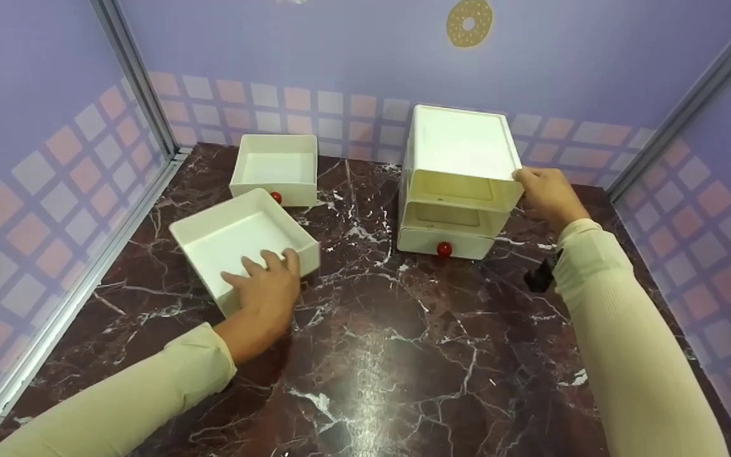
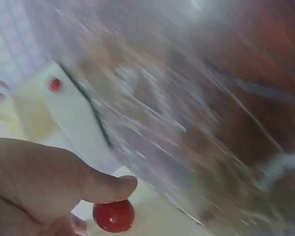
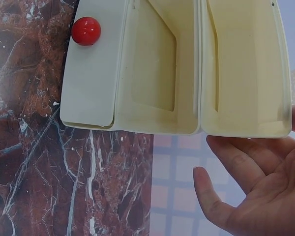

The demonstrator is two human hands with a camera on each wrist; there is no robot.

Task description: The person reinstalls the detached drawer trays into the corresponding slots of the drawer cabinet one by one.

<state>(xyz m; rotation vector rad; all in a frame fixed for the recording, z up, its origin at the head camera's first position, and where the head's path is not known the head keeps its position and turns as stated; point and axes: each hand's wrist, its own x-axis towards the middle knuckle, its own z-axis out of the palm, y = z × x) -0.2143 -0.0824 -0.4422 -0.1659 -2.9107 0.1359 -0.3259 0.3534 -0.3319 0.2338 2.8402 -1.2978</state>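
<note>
A white drawer (image 1: 223,244) lies tilted across the left side, its inside showing. My left hand (image 1: 267,289) grips its front wall, fingers over the rim on the inner side. In the left wrist view my thumb lies against the outer face, right at the red knob (image 2: 114,215). On the right stands a white drawer cabinet (image 1: 467,143), its upper two slots open and a red-knobbed drawer (image 1: 419,241) in the bottom one. My right hand (image 1: 549,193) touches the cabinet's upper right edge, with its fingers (image 3: 241,162) extended along the side wall.
Behind the tilted drawer sits another white drawer (image 1: 276,190) with a red knob, partly overlapped by it. Purple panels with pink and white squares (image 1: 362,103) enclose the dark red marble-patterned table (image 1: 365,330) at the back and sides. Metal rails (image 1: 137,76) run along the corners.
</note>
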